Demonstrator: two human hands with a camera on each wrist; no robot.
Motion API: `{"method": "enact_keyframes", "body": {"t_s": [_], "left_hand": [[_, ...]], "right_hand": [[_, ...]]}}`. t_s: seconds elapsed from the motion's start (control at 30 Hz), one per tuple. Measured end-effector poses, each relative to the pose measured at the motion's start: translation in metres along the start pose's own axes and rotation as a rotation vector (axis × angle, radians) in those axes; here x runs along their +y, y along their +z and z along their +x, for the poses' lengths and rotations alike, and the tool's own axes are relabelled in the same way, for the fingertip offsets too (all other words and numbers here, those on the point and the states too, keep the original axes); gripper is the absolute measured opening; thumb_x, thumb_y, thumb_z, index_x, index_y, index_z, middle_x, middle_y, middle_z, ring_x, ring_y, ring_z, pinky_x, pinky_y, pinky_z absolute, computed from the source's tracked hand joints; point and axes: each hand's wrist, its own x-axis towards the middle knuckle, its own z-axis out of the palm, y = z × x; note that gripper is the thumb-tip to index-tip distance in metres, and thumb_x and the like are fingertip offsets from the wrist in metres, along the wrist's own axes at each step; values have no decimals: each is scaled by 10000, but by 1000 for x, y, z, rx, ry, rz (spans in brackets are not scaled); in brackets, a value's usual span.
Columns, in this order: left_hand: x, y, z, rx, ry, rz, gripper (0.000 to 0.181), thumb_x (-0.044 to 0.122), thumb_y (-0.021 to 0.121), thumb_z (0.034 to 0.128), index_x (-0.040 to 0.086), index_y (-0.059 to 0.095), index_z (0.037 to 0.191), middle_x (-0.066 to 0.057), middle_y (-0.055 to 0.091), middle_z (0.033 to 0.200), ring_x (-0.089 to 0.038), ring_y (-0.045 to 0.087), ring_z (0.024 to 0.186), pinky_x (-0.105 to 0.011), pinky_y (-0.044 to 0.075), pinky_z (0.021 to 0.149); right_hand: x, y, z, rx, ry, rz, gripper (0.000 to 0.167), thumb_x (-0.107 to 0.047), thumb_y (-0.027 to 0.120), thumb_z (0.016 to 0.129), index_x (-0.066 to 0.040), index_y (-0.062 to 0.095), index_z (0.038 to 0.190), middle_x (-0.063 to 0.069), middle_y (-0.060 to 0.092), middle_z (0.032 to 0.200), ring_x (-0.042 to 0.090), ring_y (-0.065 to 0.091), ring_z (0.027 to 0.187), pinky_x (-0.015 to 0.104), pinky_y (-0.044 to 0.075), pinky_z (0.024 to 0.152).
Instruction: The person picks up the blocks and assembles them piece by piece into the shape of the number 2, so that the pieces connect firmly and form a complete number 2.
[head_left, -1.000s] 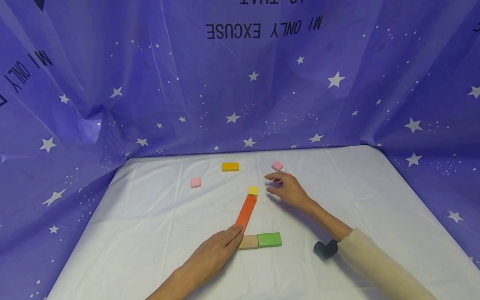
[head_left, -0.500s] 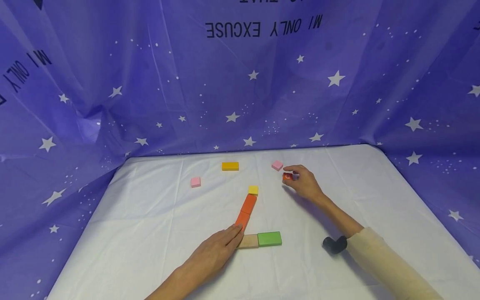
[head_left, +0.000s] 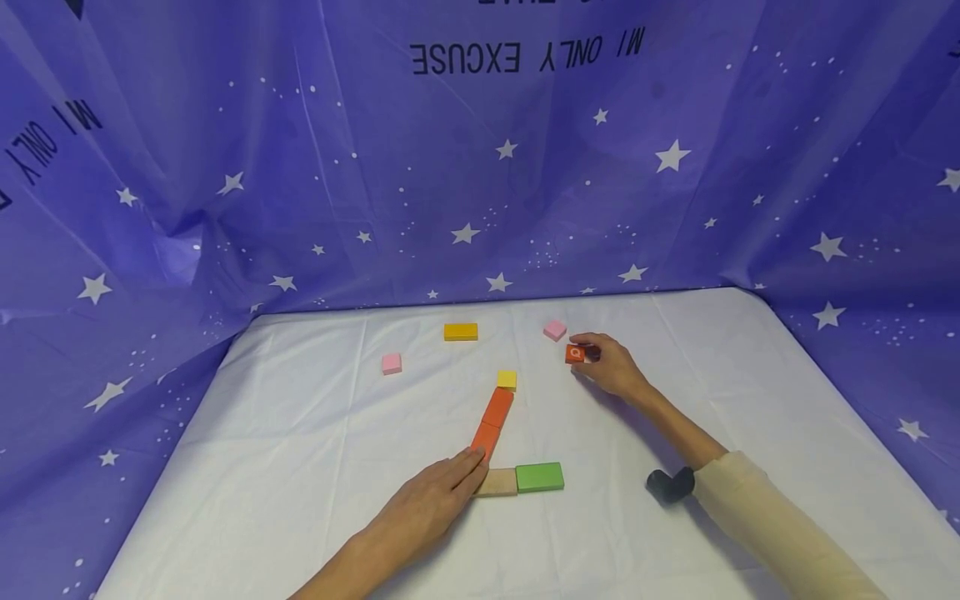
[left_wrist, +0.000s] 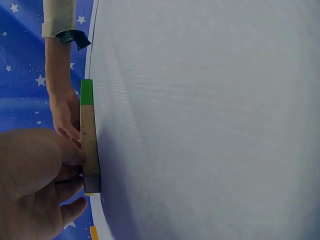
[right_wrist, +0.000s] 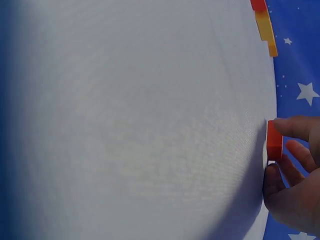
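Observation:
My right hand (head_left: 613,368) holds a small red letter block (head_left: 574,354) marked Q at its edges, between thumb and fingers, at the far right of the white table. In the right wrist view, its fingers curve about the red block's ends. With straightened fingers, my left hand (head_left: 427,507) rests over the near end of two orange-red blocks (head_left: 492,421) set end to end in a slanted line. It also partly covers a plain wooden block (head_left: 498,482). A green block (head_left: 540,477) adjoins the wooden one. A small yellow block (head_left: 507,381) tops the slanted line.
Toward the back lie an orange-yellow block (head_left: 461,332) and two pink blocks, one on the left (head_left: 392,364) and one beside the right hand (head_left: 555,331). A purple star-printed curtain (head_left: 480,192) surrounds the white-covered table (head_left: 262,467). A dark device sits at the right wrist.
My right hand has moved right, from near the yellow block to the red Q block, and now grips it; the block's letter face has turned into view. The left hand stays put.

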Motion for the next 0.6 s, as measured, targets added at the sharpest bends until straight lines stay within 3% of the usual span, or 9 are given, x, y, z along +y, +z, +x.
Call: {"method": "enact_keyframes", "body": {"t_s": [0.6], "left_hand": [[-1, 1, -1, 23, 4, -4, 475, 12, 704, 878, -13, 600, 1341, -144, 566, 1390, -242, 546, 1279, -354, 488, 1002]], "right_hand": [[3, 3, -1, 19, -17, -20, 379, 2, 719, 836, 26, 678, 1212, 234, 635, 1187, 352, 622, 1032, 480, 489, 920]]}}
